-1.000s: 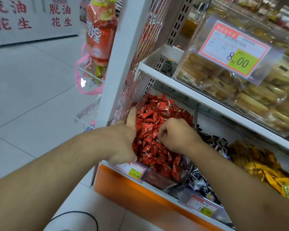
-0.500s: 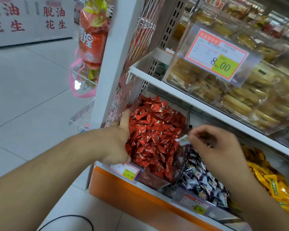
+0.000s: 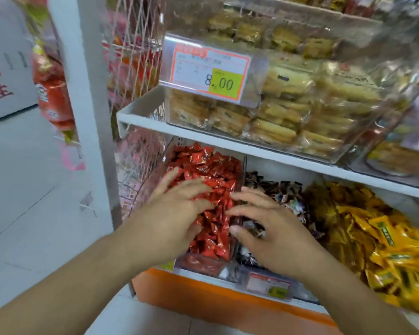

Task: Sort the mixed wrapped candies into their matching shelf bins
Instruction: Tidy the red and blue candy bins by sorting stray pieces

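Note:
Red wrapped candies (image 3: 210, 170) fill a clear bin (image 3: 198, 263) at the left end of the lower shelf. Beside it on the right lie dark wrapped candies (image 3: 276, 187), then yellow wrapped candies (image 3: 377, 235). My left hand (image 3: 172, 213) lies flat with spread fingers on the red candies. My right hand (image 3: 268, 228) is spread over the divider between the red and dark bins, fingers straight, with nothing visibly held.
A white shelf (image 3: 227, 141) above carries clear boxes of biscuits (image 3: 288, 112) and a price tag reading 8.00 (image 3: 210, 71). An orange base panel (image 3: 203, 298) runs below the bins. A white upright post (image 3: 87, 93) stands left, with grey floor (image 3: 22, 189) beyond.
My right hand, which pinched a small pale wrapper over the dark candies, has come back left and opened, with no wrapper seen in it. My left hand moved from the bin's edge onto the red candies.

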Available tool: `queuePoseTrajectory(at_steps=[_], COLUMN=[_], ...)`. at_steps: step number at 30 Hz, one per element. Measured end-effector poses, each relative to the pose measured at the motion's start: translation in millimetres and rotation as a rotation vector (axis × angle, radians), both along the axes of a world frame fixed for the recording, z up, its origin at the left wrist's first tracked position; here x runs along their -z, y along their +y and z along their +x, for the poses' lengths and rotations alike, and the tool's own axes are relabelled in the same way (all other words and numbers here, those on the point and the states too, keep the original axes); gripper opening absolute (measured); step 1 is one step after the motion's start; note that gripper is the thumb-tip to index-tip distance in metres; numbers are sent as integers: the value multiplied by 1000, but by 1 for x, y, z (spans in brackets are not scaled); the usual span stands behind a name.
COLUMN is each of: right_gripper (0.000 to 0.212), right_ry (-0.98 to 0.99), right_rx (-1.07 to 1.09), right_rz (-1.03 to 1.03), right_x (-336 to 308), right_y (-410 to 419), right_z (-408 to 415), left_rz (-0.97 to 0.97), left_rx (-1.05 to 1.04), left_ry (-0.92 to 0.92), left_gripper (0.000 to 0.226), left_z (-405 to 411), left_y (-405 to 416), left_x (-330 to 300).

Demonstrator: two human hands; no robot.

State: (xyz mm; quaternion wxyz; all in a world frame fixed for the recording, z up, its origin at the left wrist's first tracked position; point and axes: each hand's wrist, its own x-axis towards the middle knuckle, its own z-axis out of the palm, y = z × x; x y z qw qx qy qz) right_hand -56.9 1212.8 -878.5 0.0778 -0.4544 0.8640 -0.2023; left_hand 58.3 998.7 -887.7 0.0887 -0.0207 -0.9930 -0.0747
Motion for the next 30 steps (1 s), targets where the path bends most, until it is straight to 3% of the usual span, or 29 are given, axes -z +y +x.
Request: queuePoseTrajectory(at_steps=[5, 13, 17, 21, 24, 28, 30], right_gripper=[28, 28, 28, 25, 27, 27, 25], right_ry=[-10, -28, -49, -50, -51, -56, -56], right_rx=[10, 2, 1, 3, 5, -4, -3], right_rz=[-38, -70, -70, -77, -82, -95, -107], right_x=[2, -2, -5, -7, -8, -7, -6], right_y=[2, 7, 8, 6, 6, 6, 6], right_z=[-5, -10, -11, -11, -11, -11, -12], left_rz=[85, -247, -293, -283, -274, -168, -60], left_rx=[188, 202, 200, 191, 189, 190, 244], left_ry=[-127, -267, -315, -372, -312, -168, -214], left_gripper=[45, 32, 30, 26, 27, 37, 45], left_z=[-45, -51, -36, -26, -24, -33, -41], left_y=[16, -11, -30, -42, -42, -19, -3], left_x=[16, 7, 1, -11, -19, -18, -9])
